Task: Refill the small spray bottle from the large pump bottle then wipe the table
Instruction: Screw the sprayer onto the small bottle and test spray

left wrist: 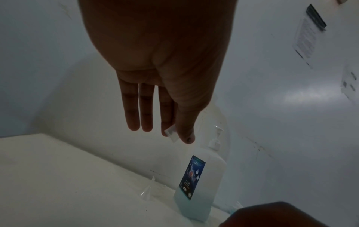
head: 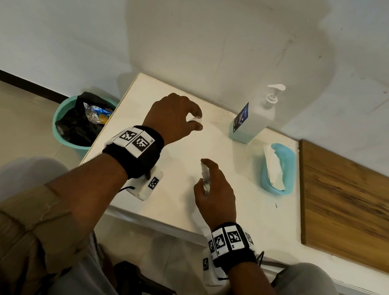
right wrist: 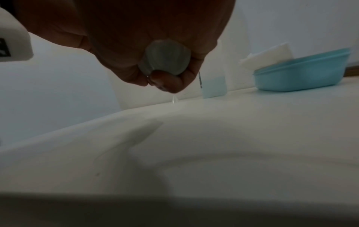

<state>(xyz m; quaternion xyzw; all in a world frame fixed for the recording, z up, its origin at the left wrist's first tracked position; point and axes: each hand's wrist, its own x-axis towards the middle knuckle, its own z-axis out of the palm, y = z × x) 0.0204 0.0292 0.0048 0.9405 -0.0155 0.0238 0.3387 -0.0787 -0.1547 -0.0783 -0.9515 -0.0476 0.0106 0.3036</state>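
**Spray bottle held, cap off to the left**

Spray bottle (head: 205, 177) is gripped upright-ish in right hand (head: 216, 195) over table (head: 243, 204). Cap (head: 195, 119) is pinched by left hand (head: 175, 117) — ahead-left of it. Pump bottle (head: 252, 120) stands beyond, nearer right hand.

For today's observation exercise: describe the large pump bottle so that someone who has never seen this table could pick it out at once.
Start at the white table against the wall. At its far edge, left of the blue tray of tissues, stands the large pump bottle. It is the tallest thing there, upright, with a white pump head, a dark blue label and pale blue liquid low in it.
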